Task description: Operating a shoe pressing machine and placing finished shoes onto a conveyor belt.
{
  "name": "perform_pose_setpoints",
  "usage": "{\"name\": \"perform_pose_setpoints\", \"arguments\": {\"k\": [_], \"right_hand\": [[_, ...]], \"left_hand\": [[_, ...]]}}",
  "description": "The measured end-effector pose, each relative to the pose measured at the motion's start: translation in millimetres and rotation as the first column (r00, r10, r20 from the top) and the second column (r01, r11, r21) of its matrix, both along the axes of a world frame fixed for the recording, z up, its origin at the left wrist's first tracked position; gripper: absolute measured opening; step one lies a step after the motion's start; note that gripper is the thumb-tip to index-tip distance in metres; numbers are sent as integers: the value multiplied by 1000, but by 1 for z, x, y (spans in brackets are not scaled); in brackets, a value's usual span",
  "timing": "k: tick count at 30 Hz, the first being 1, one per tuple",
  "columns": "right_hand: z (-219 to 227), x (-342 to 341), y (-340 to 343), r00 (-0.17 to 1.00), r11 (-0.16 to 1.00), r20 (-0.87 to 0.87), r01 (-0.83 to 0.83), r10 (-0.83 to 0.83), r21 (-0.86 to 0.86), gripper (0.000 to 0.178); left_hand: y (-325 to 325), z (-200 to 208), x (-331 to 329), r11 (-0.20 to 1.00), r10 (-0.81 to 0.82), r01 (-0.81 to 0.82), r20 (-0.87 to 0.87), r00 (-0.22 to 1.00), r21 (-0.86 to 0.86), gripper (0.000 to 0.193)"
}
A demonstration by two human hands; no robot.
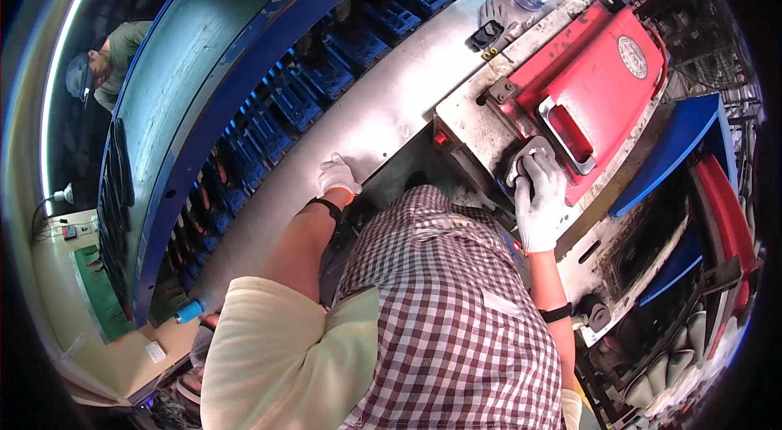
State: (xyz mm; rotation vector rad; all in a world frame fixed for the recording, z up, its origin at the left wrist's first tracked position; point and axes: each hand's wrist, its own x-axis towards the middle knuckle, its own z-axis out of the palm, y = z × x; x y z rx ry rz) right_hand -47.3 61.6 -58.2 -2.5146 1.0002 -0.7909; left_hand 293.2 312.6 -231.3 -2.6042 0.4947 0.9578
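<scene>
a metal bench (391, 116) runs between blue racks (338, 63) and a red machine (599, 76).

The right fingers (544, 160) wrap over a grey piece (533, 144), hiding much of its shape. Whether the curled left fingers (335, 162) hold anything cannot be told. Beyond the right fingers, a dark item (486, 36) is too small to identify; behind them, the checked apron (456, 348) runs off the lower edge.

Head-height fisheye view, steeply downward

Workshop, heavy red machine (599, 76), metal workbench (391, 96), blue racks (273, 108).
</scene>
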Motion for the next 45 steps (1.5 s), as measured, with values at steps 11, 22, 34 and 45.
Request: {"name": "perform_pose_setpoints", "arguments": {"k": [11,22,34,45], "right_hand": [[-2,-2,-2,1000,1000,8,28,-28,13,35],[0,0,2,999,998,-15,39,-38,45,36],[-14,-5,-7,990,991,-136,64,-48,119,41],[-13,-19,1,931,984,-357,129,-77,125,44]], "left_hand": [[-22,8,15,957,223,-235,-91,971,-169,101],[-53,16,65,260,722,-709,-356,593,-655,100],[18,3,217,-351,640,-805,-750,166,-479,101],[7,-80,345,-403,544,-836,-832,108,-372,69]]}}
